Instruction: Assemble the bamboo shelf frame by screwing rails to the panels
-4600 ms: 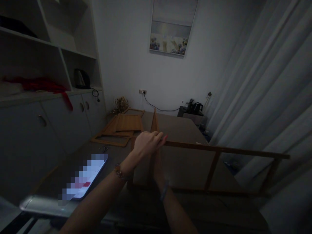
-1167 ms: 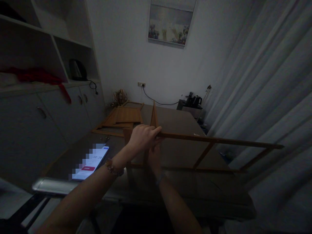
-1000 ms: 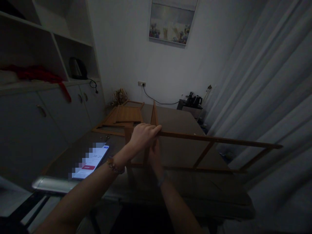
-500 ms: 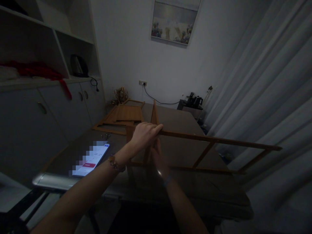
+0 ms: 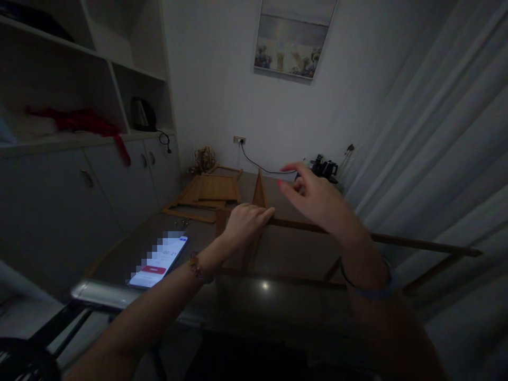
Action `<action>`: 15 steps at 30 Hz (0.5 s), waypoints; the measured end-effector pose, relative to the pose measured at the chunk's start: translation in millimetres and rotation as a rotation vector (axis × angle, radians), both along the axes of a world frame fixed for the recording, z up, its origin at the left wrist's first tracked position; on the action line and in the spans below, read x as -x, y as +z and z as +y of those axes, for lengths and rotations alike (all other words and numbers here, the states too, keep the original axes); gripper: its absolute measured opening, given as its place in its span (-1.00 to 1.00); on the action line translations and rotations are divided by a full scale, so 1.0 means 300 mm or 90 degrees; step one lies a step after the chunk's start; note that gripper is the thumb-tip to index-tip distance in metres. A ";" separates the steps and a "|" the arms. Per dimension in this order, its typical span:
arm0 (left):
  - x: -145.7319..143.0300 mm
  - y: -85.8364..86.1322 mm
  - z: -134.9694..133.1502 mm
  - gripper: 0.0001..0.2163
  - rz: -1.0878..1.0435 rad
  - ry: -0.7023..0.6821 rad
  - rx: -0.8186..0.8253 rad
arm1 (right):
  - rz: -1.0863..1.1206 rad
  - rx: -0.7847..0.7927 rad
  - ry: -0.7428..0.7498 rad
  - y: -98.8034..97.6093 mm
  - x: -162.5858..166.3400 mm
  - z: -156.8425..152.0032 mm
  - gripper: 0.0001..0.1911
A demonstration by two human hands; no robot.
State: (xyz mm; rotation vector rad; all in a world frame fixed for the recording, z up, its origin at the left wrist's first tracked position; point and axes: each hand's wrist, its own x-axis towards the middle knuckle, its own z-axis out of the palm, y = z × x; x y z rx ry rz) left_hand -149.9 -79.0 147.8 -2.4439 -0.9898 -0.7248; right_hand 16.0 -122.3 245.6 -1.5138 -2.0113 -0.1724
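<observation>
A ladder-like wooden frame (image 5: 420, 244) with long rails and crosspieces stands over the table, running off to the right. My left hand (image 5: 246, 221) is closed over its upper rail near the left end, fingers wrapped round the wood. Just behind that hand, a narrow wooden board (image 5: 260, 191) rises at right angles to the rail. My right hand (image 5: 317, 201) is raised above the rail, apart from it. Its thumb and index finger are spread with nothing visible between them; the other fingers are curled.
Several flat wooden panels (image 5: 218, 188) lie at the back left of the table (image 5: 301, 254). Small metal pieces (image 5: 182, 224) lie near a lit phone (image 5: 164, 259). A silvery bar (image 5: 99, 293) is at the front left. Curtains (image 5: 448, 137) hang on the right.
My right hand has left the underside of the frame near my left hand and moved up and right. My left hand keeps its hold. The view has shifted slightly.
</observation>
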 end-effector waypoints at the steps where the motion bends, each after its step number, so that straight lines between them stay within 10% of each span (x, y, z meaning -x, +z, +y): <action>1: 0.000 -0.003 0.002 -0.85 0.000 0.000 -0.004 | -0.027 0.007 -0.013 0.013 0.032 0.079 -0.44; 7: 0.002 -0.012 0.012 -0.87 0.013 -0.015 -0.028 | -0.004 0.223 0.008 -0.134 0.102 0.417 -0.44; 15: 0.017 0.009 -0.017 -0.68 0.029 -0.053 -0.032 | 0.144 0.121 0.048 -0.257 0.066 0.467 -0.68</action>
